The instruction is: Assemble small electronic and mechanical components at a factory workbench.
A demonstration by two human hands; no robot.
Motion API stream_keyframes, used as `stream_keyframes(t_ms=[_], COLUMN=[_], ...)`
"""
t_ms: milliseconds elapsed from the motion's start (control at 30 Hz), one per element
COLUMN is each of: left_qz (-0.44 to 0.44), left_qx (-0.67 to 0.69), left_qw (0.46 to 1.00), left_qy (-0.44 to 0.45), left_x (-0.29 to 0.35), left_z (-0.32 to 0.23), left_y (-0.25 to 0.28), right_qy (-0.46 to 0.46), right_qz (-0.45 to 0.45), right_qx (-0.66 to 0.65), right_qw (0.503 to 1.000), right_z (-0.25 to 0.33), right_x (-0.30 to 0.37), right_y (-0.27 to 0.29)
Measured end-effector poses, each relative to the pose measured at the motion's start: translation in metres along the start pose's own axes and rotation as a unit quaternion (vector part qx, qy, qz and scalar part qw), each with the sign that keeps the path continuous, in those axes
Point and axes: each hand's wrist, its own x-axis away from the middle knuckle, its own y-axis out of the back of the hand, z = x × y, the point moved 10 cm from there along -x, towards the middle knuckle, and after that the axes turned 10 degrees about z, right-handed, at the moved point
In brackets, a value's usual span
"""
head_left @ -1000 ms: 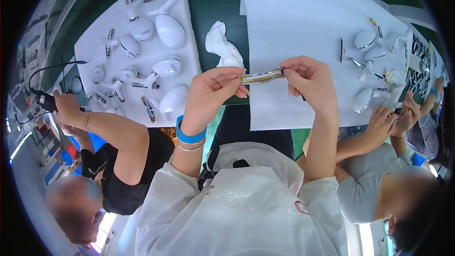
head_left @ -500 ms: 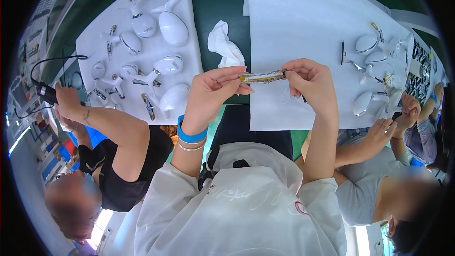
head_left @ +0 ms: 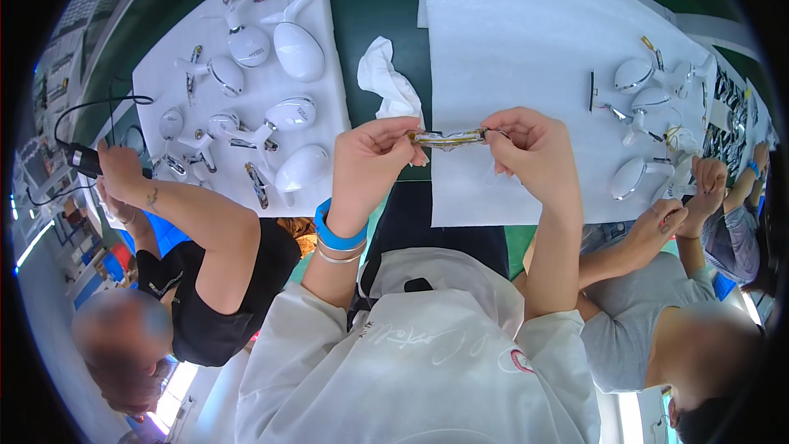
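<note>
Between my two hands a slim electronic module (head_left: pixel 450 141) is stretched out almost level, silver and dark with yellow parts. My left hand (head_left: pixel 368 166) pinches its left end between thumb and fingers. At the opposite end, my right hand (head_left: pixel 538 152) has its thumb and fingertips closed on the tip. Both hands are raised over the near edge of the white-covered table (head_left: pixel 509 49). A crumpled white cloth (head_left: pixel 386 80) lies just beyond my left hand. The fingertips hide the ends of the module.
White rounded handheld device housings (head_left: pixel 299 49) and loose modules (head_left: pixel 256 184) lie on the left white sheet. More white housings (head_left: pixel 631 178) are at the right. A co-worker's hand (head_left: pixel 123 171) on the left holds a black corded tool (head_left: pixel 83 160). Another co-worker's hands (head_left: pixel 660 226) work at the right.
The module has turned in my fingers and shifted slightly left, from tilted up at its right end to nearly level. My right hand has moved a little left.
</note>
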Motion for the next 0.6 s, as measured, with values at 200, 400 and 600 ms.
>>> stream_keyframes(t_ms=[200, 400, 600], left_qz=[0.029, 0.037, 0.063], left_qx=[0.088, 0.062, 0.031], left_qw=[0.996, 0.997, 0.997], left_qy=[-0.011, -0.024, -0.015], left_x=[-0.0019, -0.0013, -0.0081], left_z=[-0.0033, -0.0044, 0.0007], left_y=[-0.0015, -0.0017, -0.0050], right_qy=[0.005, 0.000, 0.002], right_qz=[-0.010, -0.005, 0.012], right_qx=[0.002, 0.003, -0.011], right_qw=[1.000, 1.000, 1.000], right_z=[-0.0003, -0.0027, -0.0060], right_x=[-0.0002, -0.0036, -0.0071], right_y=[0.0063, 0.0056, 0.0083])
